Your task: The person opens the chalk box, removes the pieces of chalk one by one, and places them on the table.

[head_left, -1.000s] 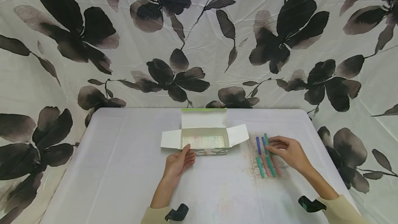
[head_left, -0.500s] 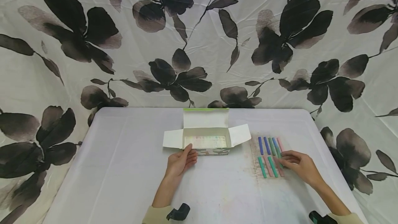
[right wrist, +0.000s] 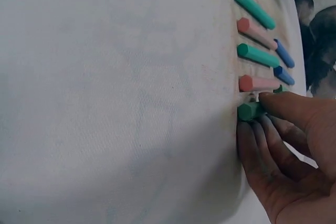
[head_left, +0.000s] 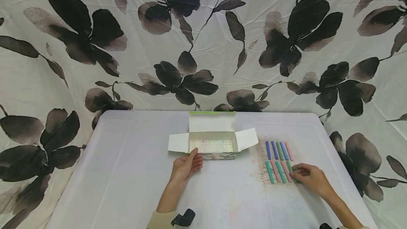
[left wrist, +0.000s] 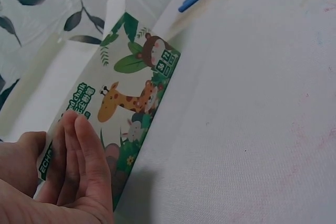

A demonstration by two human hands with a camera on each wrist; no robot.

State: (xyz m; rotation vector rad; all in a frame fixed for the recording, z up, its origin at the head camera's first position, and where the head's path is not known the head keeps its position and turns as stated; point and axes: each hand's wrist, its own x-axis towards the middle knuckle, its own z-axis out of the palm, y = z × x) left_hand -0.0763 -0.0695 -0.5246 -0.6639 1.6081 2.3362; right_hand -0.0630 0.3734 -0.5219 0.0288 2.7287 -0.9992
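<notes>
White table (head_left: 127,172): short green chalk (right wrist: 250,111).

Green, pink and blue chalk sticks (head_left: 279,161); a giraffe-and-leaf printed box (left wrist: 131,108); black-flowered white backdrop (head_left: 203,41).

The left hand (head_left: 186,165) lies low and forward, palm turned inward, its fingers (left wrist: 86,156) straight and pressed close together, the thumb set apart on the other side. Nothing is curled in its grip; the fingers rest flat against what they touch. The left forearm runs back toward the body, ending in a pale sleeve with a dark wrist mount. The right hand (head_left: 310,176) reaches out to the right, knuckles up, its fingers (right wrist: 262,145) bent and its thumb meeting the fingertips in a pinch. The right forearm stretches bare behind it.
</notes>
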